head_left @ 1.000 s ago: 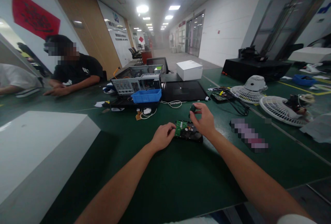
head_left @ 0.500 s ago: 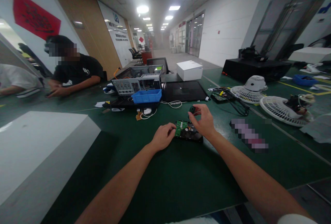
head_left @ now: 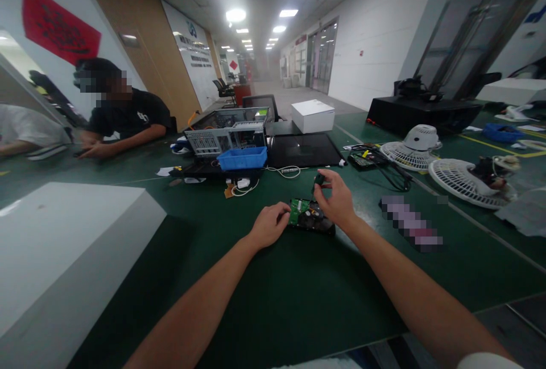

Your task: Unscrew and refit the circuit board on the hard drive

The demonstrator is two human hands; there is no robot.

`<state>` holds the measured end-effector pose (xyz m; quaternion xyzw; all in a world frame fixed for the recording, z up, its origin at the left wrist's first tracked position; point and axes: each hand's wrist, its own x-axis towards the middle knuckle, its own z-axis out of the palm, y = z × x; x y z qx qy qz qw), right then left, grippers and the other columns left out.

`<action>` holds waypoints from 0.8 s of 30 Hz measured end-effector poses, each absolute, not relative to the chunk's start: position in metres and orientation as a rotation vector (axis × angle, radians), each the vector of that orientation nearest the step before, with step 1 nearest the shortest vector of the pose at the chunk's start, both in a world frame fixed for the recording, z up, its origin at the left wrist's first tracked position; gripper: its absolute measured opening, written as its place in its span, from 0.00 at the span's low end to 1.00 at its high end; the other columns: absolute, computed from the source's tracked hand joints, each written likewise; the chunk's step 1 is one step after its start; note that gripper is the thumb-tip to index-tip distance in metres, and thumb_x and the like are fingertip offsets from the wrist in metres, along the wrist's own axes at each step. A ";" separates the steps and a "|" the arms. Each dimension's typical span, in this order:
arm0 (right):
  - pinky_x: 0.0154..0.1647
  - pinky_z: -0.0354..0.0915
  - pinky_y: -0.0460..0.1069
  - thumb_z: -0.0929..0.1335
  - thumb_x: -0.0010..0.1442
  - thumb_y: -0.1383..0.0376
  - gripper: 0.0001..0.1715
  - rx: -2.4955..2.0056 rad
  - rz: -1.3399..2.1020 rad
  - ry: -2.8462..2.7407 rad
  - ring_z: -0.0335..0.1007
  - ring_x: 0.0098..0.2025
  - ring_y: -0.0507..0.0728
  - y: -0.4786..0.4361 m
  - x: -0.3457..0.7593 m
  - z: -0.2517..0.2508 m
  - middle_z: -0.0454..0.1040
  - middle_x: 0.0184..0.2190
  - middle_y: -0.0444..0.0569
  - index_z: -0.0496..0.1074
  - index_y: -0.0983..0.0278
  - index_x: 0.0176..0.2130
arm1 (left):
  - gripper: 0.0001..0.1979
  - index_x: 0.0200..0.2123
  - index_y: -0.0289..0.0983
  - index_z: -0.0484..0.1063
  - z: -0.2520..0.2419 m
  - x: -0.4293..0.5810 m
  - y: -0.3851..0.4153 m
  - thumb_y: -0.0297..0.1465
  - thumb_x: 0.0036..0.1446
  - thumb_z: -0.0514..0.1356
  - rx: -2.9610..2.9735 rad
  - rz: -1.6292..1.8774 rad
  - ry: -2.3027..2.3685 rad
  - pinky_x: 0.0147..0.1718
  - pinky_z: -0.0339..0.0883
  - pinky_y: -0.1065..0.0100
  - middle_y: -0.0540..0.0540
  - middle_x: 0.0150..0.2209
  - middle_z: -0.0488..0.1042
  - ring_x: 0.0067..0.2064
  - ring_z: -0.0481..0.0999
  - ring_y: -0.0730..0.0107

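Note:
A black hard drive [head_left: 310, 218] with a green circuit board on top lies on the green table mat [head_left: 277, 289]. My left hand [head_left: 268, 224] rests closed against its left edge, fingers curled on the drive. Just above the drive's right side, my right hand [head_left: 336, 197] pinches a small dark tool [head_left: 318, 178], likely a screwdriver handle, held upright over the board.
A white box [head_left: 63, 244] fills the near left. Behind the drive sit an open computer case [head_left: 226, 133], a blue tray [head_left: 242, 158], a black panel [head_left: 302, 150], loose cables and a white carton [head_left: 313, 115]. Fan parts [head_left: 464, 181] lie at right. A seated person [head_left: 123, 121] works at far left.
My right hand has shifted slightly, turning the small tool between its fingers above the drive. My left hand has stayed on the drive's edge.

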<state>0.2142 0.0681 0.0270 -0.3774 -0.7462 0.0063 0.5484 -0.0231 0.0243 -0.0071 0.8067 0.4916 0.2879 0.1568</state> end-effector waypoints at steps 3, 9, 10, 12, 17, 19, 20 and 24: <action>0.40 0.79 0.57 0.69 0.64 0.60 0.22 -0.923 -0.012 -1.759 0.74 0.41 0.59 0.068 0.215 0.028 0.70 0.50 0.54 0.65 0.58 0.57 | 0.10 0.48 0.41 0.72 -0.006 -0.023 0.024 0.34 0.67 0.54 2.307 0.809 1.405 0.44 0.64 0.62 0.50 0.34 0.77 0.35 0.74 0.65; 0.39 0.78 0.56 0.68 0.65 0.60 0.20 -0.943 -0.026 -1.776 0.74 0.40 0.59 0.066 0.216 0.031 0.69 0.48 0.54 0.65 0.59 0.56 | 0.10 0.48 0.41 0.72 -0.005 -0.024 0.024 0.34 0.68 0.54 2.292 0.797 1.416 0.44 0.64 0.62 0.50 0.34 0.77 0.35 0.74 0.65; 0.40 0.77 0.56 0.67 0.66 0.60 0.20 -0.942 -0.021 -1.782 0.74 0.42 0.59 0.066 0.216 0.030 0.70 0.48 0.54 0.65 0.58 0.56 | 0.10 0.48 0.41 0.72 -0.005 -0.024 0.023 0.34 0.68 0.54 2.291 0.802 1.413 0.44 0.64 0.62 0.50 0.34 0.77 0.35 0.74 0.65; 0.40 0.77 0.57 0.66 0.66 0.60 0.20 -0.951 -0.014 -1.784 0.74 0.42 0.60 0.067 0.217 0.030 0.71 0.47 0.54 0.64 0.58 0.57 | 0.10 0.48 0.41 0.72 -0.005 -0.024 0.023 0.34 0.68 0.54 2.291 0.805 1.410 0.44 0.64 0.62 0.50 0.34 0.76 0.36 0.74 0.65; 0.39 0.77 0.57 0.69 0.64 0.58 0.21 -0.965 -0.029 -1.765 0.73 0.37 0.58 0.067 0.217 0.030 0.69 0.44 0.52 0.65 0.59 0.55 | 0.10 0.48 0.41 0.72 -0.004 -0.023 0.023 0.34 0.68 0.54 2.292 0.809 1.405 0.43 0.64 0.62 0.51 0.33 0.76 0.35 0.74 0.65; 0.39 0.77 0.57 0.69 0.64 0.58 0.21 -0.955 -0.027 -1.778 0.72 0.37 0.58 0.066 0.217 0.031 0.69 0.43 0.52 0.66 0.59 0.55 | 0.10 0.48 0.41 0.72 -0.005 -0.023 0.023 0.34 0.67 0.54 2.296 0.814 1.406 0.44 0.64 0.62 0.50 0.34 0.76 0.36 0.74 0.65; 0.40 0.77 0.57 0.69 0.64 0.59 0.21 -0.948 -0.020 -1.783 0.72 0.38 0.59 0.066 0.217 0.031 0.69 0.44 0.53 0.65 0.59 0.55 | 0.10 0.47 0.41 0.72 -0.005 -0.023 0.024 0.34 0.67 0.54 2.298 0.815 1.408 0.43 0.64 0.62 0.50 0.34 0.76 0.36 0.74 0.65; 0.41 0.78 0.57 0.67 0.66 0.60 0.21 -0.909 0.008 -1.755 0.74 0.45 0.60 0.068 0.215 0.029 0.70 0.50 0.56 0.64 0.60 0.57 | 0.10 0.47 0.41 0.72 -0.007 -0.023 0.024 0.34 0.67 0.54 2.314 0.818 1.406 0.42 0.64 0.63 0.50 0.34 0.77 0.35 0.74 0.65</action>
